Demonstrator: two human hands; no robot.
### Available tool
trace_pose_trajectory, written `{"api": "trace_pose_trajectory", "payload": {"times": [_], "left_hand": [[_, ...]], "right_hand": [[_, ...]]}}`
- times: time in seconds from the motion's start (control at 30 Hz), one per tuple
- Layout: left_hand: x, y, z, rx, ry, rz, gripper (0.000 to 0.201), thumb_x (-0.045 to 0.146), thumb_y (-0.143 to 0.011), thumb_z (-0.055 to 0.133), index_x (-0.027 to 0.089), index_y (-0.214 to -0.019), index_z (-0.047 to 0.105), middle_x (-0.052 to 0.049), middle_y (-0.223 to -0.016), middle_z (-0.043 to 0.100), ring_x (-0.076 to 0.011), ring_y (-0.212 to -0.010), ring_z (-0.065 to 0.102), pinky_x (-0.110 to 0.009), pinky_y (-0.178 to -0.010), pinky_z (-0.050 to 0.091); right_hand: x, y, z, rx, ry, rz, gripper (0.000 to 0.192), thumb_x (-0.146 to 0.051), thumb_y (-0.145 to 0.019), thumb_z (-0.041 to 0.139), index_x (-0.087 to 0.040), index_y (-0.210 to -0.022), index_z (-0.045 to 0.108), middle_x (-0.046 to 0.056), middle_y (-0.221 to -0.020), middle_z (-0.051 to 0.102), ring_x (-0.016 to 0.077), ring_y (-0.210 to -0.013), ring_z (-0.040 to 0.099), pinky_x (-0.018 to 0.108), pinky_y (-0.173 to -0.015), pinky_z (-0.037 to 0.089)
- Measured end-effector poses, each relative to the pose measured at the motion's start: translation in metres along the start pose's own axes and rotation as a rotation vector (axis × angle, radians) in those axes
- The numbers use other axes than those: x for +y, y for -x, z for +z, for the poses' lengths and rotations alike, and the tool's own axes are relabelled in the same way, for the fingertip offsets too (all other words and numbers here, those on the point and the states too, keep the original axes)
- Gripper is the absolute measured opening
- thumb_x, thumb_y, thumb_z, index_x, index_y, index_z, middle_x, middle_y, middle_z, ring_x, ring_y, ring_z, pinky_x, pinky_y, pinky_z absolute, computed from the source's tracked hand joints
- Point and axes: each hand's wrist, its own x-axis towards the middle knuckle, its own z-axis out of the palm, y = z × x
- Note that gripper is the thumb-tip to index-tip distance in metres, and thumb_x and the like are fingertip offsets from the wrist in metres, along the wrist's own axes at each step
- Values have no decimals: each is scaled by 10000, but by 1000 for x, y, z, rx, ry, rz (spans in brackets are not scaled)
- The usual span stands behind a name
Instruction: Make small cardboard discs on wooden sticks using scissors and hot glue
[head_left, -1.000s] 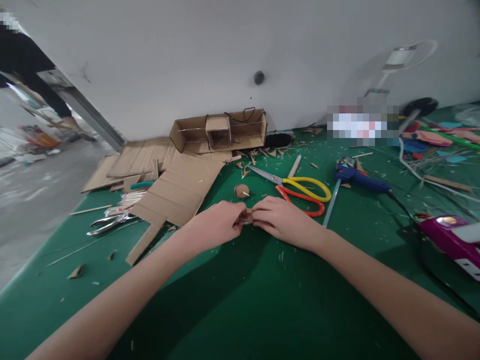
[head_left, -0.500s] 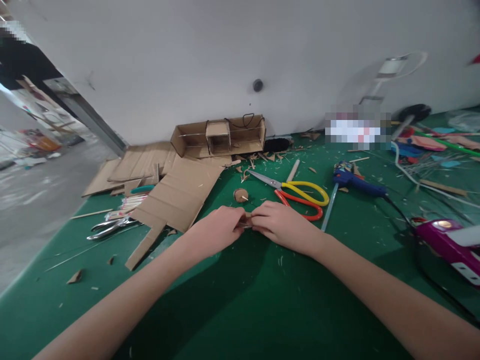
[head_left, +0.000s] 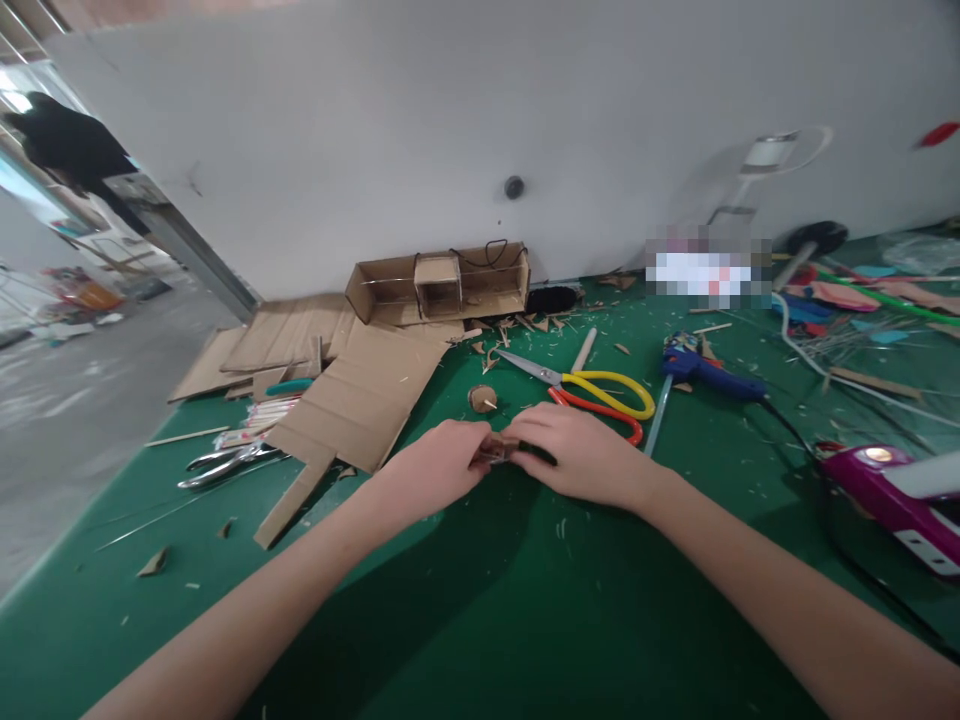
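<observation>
My left hand (head_left: 442, 462) is closed, its thumb and fingers pinching a small piece of cardboard (head_left: 496, 449) low over the green table. From the other side, my right hand (head_left: 581, 455) curls its fingers onto the same piece, with the thumb below and a gap behind it. Fingers cover much of the piece, so its full shape is hidden. Just beyond the hands lies a small round cardboard disc (head_left: 480, 398) with a short stick poking out. Scissors (head_left: 592, 385) with one yellow and one red handle lie past my right hand.
An open cardboard box frame (head_left: 439, 285) stands against the wall. Cardboard sheets (head_left: 367, 385) and pliers (head_left: 229, 462) lie left. To the right are a blue glue gun (head_left: 705, 370), its glue stick and cord, and a purple power strip (head_left: 885, 500). A person (head_left: 75, 150) is at far left.
My right thumb has come away from the fingers, leaving a gap and showing more of the cardboard piece. The camera view has tilted slightly upward.
</observation>
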Motion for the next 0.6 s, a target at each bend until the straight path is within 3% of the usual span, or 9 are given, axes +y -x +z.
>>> {"api": "trace_pose_trajectory", "payload": {"times": [0.1, 0.2, 0.37, 0.6], "left_hand": [[2, 2, -3, -16, 23, -17, 84, 247, -815, 446, 186, -805, 504, -45, -818, 619, -187, -730, 581, -285, -563, 382], [3, 2, -4, -24, 25, -40, 111, 271, -824, 441, 185, -778, 496, -35, -769, 605, -177, -687, 569, -281, -545, 356], [4, 2, -5, -36, 50, -56, 135, 299, -829, 442, 183, -809, 506, -34, -786, 607, -175, -704, 567, -276, -566, 356], [-1, 0, -2, -54, 108, -83, 150, 321, -829, 436, 186, -808, 498, -34, -817, 602, -173, -719, 558, -271, -572, 349]], "right_hand": [[13, 4, -10, 57, 154, 162, 291, -244, -914, 383, -155, -1054, 623, 93, -1023, 646, 221, -944, 558, 379, -824, 439], [28, 10, -14, 4, 357, 321, 282, -275, -893, 406, -151, -1019, 627, 124, -989, 634, 266, -891, 548, 397, -727, 438], [39, 12, -4, -48, 472, 358, 227, -290, -877, 455, -147, -991, 590, 109, -944, 625, 254, -878, 551, 363, -718, 382], [43, -6, 16, 98, 582, 484, 259, -278, -930, 355, -155, -946, 582, 103, -914, 630, 238, -854, 548, 331, -635, 279]]}}
